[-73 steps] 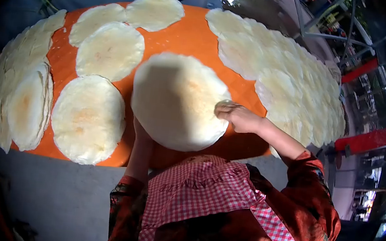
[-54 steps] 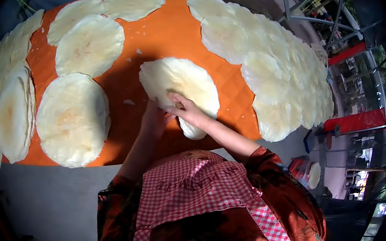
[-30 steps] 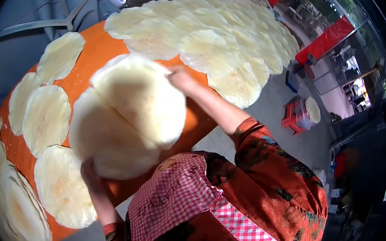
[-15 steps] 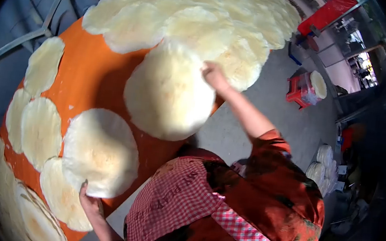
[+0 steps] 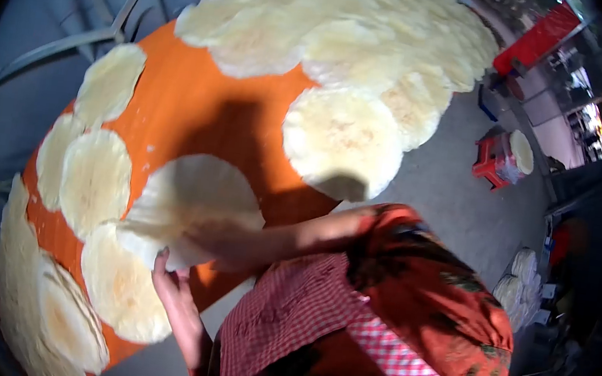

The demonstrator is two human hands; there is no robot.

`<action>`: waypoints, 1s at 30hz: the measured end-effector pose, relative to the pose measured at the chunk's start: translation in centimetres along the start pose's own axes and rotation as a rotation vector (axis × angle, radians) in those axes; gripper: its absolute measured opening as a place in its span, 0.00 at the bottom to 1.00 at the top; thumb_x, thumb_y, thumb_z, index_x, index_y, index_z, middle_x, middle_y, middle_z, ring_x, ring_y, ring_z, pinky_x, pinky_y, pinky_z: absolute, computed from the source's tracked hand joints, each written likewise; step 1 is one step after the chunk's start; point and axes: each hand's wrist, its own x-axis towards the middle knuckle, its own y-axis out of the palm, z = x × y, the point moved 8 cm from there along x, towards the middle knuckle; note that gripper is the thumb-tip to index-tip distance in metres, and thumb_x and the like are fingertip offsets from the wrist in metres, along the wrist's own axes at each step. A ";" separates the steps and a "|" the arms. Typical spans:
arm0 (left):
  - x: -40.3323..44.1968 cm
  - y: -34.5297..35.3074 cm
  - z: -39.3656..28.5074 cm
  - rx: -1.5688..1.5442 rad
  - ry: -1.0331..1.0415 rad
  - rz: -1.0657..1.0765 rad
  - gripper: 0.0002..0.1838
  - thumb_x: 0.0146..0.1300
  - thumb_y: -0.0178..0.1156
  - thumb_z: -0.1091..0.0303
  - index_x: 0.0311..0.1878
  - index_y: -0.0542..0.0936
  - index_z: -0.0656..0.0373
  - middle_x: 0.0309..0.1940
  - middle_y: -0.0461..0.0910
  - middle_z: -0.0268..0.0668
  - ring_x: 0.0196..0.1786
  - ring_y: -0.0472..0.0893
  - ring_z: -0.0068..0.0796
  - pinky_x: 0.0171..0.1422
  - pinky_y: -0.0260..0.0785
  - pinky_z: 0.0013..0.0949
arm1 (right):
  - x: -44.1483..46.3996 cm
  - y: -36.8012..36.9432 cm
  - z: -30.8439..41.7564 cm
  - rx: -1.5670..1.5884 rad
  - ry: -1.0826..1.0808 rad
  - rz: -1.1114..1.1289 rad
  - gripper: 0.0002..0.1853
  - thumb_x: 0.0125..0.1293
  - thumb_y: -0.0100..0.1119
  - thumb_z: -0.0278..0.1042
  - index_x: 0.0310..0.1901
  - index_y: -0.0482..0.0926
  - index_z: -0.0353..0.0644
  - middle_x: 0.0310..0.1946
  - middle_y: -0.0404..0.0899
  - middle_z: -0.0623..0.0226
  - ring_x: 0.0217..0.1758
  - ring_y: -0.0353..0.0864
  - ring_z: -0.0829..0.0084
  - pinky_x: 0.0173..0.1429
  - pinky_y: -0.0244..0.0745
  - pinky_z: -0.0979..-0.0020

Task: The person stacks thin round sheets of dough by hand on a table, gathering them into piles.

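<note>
A thin round flatbread (image 5: 201, 184) lies over the orange table surface (image 5: 185, 100), its near edge at my hands. My left hand (image 5: 175, 285) grips that near edge, with the thumb on top. Blurred by motion and in shadow, my right hand (image 5: 217, 244) is over the same edge, its fingers unclear. To the right, another round flatbread (image 5: 343, 141) lies flat, overlapping the spread of flatbreads (image 5: 349, 30) at the far side. Just left of my left hand, a browned flatbread (image 5: 123, 283) is partly under the held one.
Single flatbreads (image 5: 97, 176) lie at the left, beside a layered pile (image 5: 71, 314) at the lower left. A red stool (image 5: 493, 162) with a round pale stack stands on the floor at right. A metal frame (image 5: 41, 58) rises behind the table.
My right hand has let go of its flatbread, which now lies flat at the table's right edge, and has come across to the flatbread in my left hand. The view has shifted slightly.
</note>
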 end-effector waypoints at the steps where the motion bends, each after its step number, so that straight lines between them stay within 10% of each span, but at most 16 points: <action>1: 0.5 0.6 -0.6 -0.033 0.043 0.079 0.21 0.63 0.56 0.66 0.57 0.69 0.63 0.53 0.74 0.42 0.54 0.76 0.34 0.57 0.72 0.37 | 1.5 0.6 -2.1 0.305 0.173 -0.015 0.34 0.60 0.59 0.49 0.64 0.65 0.39 0.64 0.64 0.53 0.68 0.61 0.58 0.70 0.56 0.60; 4: -3.3 5.6 -4.1 -0.019 0.210 0.308 0.21 0.71 0.45 0.56 0.57 0.69 0.62 0.58 0.71 0.42 0.59 0.72 0.40 0.63 0.66 0.46 | 5.6 -5.0 -4.7 1.046 0.480 -0.111 0.17 0.62 0.54 0.36 0.51 0.75 0.37 0.48 0.75 0.53 0.55 0.70 0.62 0.59 0.64 0.62; 8: -1.5 -1.0 -3.1 0.155 0.222 0.150 0.23 0.72 0.42 0.52 0.57 0.69 0.61 0.60 0.69 0.43 0.63 0.69 0.44 0.62 0.67 0.49 | 7.1 -19.3 -15.0 0.063 -0.152 -0.470 0.08 0.61 0.52 0.33 0.33 0.79 0.40 0.24 0.77 0.67 0.28 0.74 0.69 0.33 0.70 0.64; 10: -1.1 -4.2 -0.9 0.160 0.177 0.108 0.22 0.72 0.43 0.52 0.57 0.69 0.61 0.58 0.71 0.45 0.61 0.72 0.44 0.60 0.68 0.46 | 3.0 -25.2 -21.6 0.451 0.440 -0.626 0.08 0.58 0.48 0.22 0.30 0.79 0.37 0.22 0.76 0.72 0.29 0.70 0.78 0.32 0.68 0.68; 13: -1.9 -7.5 2.0 0.156 0.187 0.071 0.20 0.71 0.47 0.54 0.55 0.70 0.61 0.54 0.75 0.45 0.55 0.77 0.43 0.59 0.69 0.42 | -5.8 -30.0 -31.8 0.285 0.731 -0.720 0.07 0.59 0.50 0.23 0.32 0.80 0.40 0.22 0.73 0.76 0.27 0.69 0.81 0.30 0.67 0.73; 15: -2.7 -9.1 3.7 0.144 0.139 -0.067 0.16 0.70 0.52 0.59 0.53 0.72 0.60 0.51 0.77 0.42 0.53 0.77 0.39 0.56 0.71 0.40 | -12.1 -31.4 -39.4 -0.392 0.864 -0.774 0.15 0.59 0.56 0.29 0.48 0.79 0.40 0.39 0.82 0.50 0.42 0.81 0.60 0.46 0.76 0.62; 16: -3.4 -9.5 4.2 0.160 0.107 -0.138 0.14 0.69 0.52 0.61 0.52 0.73 0.59 0.51 0.78 0.41 0.52 0.78 0.37 0.55 0.72 0.40 | -13.8 -30.0 -41.1 -0.826 0.820 -0.647 0.23 0.58 0.60 0.32 0.56 0.74 0.36 0.52 0.76 0.43 0.53 0.78 0.54 0.57 0.73 0.59; 18: -6.0 -13.1 5.1 0.105 0.103 -0.163 0.12 0.69 0.53 0.62 0.50 0.75 0.58 0.49 0.78 0.39 0.48 0.79 0.32 0.52 0.74 0.38 | -15.3 -28.2 -35.7 -0.604 1.020 -0.824 0.23 0.56 0.63 0.29 0.54 0.73 0.34 0.48 0.78 0.49 0.50 0.80 0.59 0.56 0.74 0.63; 21: -8.0 -13.8 5.7 0.116 -0.053 -0.224 0.10 0.68 0.53 0.65 0.48 0.76 0.58 0.43 0.79 0.35 0.43 0.78 0.25 0.48 0.75 0.36 | -7.4 -13.1 -32.7 0.338 0.658 -0.696 0.14 0.60 0.55 0.28 0.48 0.76 0.34 0.37 0.79 0.64 0.39 0.77 0.73 0.41 0.74 0.68; 22: -8.7 -13.4 5.5 0.169 -0.059 -0.220 0.10 0.69 0.53 0.66 0.48 0.77 0.58 0.42 0.79 0.35 0.44 0.78 0.25 0.49 0.75 0.36 | -4.4 -4.9 -30.5 1.096 0.339 -0.595 0.11 0.61 0.55 0.28 0.44 0.78 0.36 0.34 0.79 0.68 0.39 0.77 0.76 0.41 0.73 0.71; 27: -8.5 -10.6 4.1 0.227 -0.038 -0.188 0.10 0.71 0.50 0.65 0.49 0.74 0.59 0.49 0.78 0.39 0.49 0.79 0.30 0.52 0.75 0.37 | 11.1 13.9 -10.4 0.753 0.254 0.175 0.09 0.57 0.63 0.31 0.36 0.77 0.36 0.32 0.80 0.59 0.38 0.80 0.70 0.42 0.74 0.68; 30: -8.3 -10.7 3.1 0.263 0.032 -0.160 0.11 0.70 0.49 0.67 0.50 0.74 0.60 0.50 0.78 0.41 0.49 0.79 0.32 0.52 0.75 0.38 | 18.1 16.9 -7.3 0.718 0.450 0.011 0.12 0.55 0.65 0.33 0.37 0.76 0.37 0.33 0.80 0.55 0.39 0.81 0.63 0.43 0.74 0.64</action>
